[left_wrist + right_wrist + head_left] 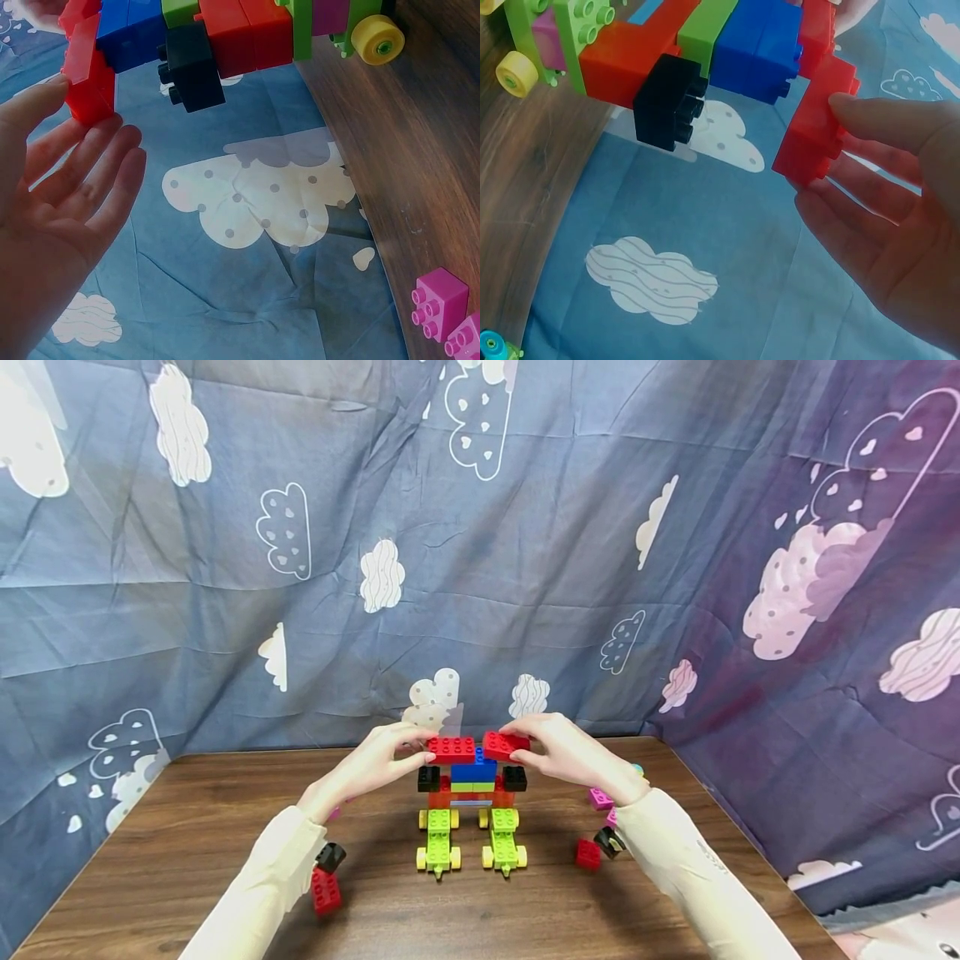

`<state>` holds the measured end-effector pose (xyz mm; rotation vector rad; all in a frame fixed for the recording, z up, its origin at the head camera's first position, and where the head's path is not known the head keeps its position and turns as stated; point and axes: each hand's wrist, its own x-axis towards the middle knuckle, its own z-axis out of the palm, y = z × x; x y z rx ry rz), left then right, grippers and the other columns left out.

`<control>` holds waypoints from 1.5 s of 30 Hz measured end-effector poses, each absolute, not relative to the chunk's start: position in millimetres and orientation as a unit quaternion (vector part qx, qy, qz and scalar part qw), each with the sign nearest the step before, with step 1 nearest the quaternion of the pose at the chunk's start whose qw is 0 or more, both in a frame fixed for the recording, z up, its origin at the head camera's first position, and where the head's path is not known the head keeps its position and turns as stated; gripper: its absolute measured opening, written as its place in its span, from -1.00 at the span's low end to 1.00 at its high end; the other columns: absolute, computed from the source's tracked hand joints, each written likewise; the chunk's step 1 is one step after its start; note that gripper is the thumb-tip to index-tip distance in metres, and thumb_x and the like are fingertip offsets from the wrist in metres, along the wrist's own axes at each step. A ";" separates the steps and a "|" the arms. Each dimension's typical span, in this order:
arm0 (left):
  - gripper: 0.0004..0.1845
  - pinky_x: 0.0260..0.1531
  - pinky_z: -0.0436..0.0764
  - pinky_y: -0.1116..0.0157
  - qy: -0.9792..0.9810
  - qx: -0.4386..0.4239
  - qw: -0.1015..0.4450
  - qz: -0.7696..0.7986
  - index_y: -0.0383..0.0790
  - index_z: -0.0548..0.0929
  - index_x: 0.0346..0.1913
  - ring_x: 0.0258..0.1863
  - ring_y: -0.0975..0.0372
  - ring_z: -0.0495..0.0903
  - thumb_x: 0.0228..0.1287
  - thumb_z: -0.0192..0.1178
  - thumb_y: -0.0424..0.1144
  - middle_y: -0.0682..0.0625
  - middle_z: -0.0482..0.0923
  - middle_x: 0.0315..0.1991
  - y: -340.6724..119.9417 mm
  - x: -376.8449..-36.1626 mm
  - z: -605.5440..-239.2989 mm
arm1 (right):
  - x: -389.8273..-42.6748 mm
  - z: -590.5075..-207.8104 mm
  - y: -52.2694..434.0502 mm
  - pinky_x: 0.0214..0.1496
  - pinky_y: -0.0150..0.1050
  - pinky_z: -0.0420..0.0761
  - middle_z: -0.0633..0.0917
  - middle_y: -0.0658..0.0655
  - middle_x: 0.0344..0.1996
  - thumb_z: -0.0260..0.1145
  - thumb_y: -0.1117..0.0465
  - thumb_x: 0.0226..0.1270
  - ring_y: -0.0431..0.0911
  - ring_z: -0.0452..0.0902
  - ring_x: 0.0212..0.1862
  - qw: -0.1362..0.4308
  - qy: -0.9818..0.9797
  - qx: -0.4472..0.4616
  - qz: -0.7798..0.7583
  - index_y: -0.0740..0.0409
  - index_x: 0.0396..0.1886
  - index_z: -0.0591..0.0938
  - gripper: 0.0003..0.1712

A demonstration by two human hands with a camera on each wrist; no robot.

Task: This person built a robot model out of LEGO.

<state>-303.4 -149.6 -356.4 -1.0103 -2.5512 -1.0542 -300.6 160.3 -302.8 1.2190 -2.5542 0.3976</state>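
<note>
Backdrop (495, 552): blue-grey fabric, creased, hung behind tbl. (247, 802); printed w/ white clouds (382, 575), some filled, some outlined only. R side panel (727, 727): same print, purple-tinted toward edge. Tbl.: brown wood-grain top, grain run L–R, back edge set vs. fabric. Pale cloth (911, 927), grey zigzag border, seen btm. R.

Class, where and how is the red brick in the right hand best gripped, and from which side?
Probably by the outer end of the red brick, from the right: thumb on the near long side, fingers on the far one. Its flat sides suit pinching, its studs face up, and its inner end points toward the other red brick, held by the left hand, leaving less room.
</note>
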 end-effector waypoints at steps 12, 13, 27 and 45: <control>-0.62 0.10 0.65 0.06 -0.861 -0.347 0.108 -0.355 -0.22 0.63 0.17 -0.12 0.20 0.66 0.34 0.28 -0.19 -0.04 0.69 -0.01 -149.7 -301.8 -354.7 | -306.0 -304.6 152.5 0.13 -0.13 0.66 0.76 0.08 -0.04 0.38 0.19 0.31 -0.09 0.67 -0.04 0.118 -0.881 0.438 0.135 0.15 0.08 0.67 -0.65; -0.62 0.09 0.65 0.06 -0.860 -0.349 0.110 -0.354 -0.22 0.64 0.17 -0.13 0.20 0.66 0.33 0.28 -0.19 -0.05 0.69 -0.02 -149.6 -301.8 -354.8 | -306.7 -304.9 151.9 0.12 -0.14 0.66 0.76 0.07 -0.05 0.38 0.19 0.31 -0.10 0.67 -0.05 0.117 -0.880 0.440 0.134 0.14 0.07 0.67 -0.65; -0.60 0.09 0.65 0.06 -0.858 -0.353 0.113 -0.355 -0.25 0.63 0.18 -0.13 0.19 0.66 0.32 0.29 -0.21 -0.05 0.69 -0.02 -148.9 -303.1 -355.3 | -308.3 -306.1 144.9 0.04 -0.18 0.68 0.76 0.07 -0.05 0.39 0.15 0.31 -0.13 0.65 -0.09 0.134 -0.874 0.453 0.116 0.12 0.09 0.68 -0.64; -0.62 0.06 0.66 0.05 -0.855 -0.353 0.115 -0.362 -0.26 0.64 0.15 -0.15 0.17 0.67 0.31 0.30 -0.23 -0.08 0.69 -0.05 -148.7 -302.3 -355.5 | -310.6 -310.8 141.6 -0.03 -0.23 0.69 0.76 0.07 -0.13 0.40 0.16 0.30 -0.13 0.65 -0.14 0.142 -0.874 0.450 0.114 0.11 0.09 0.70 -0.63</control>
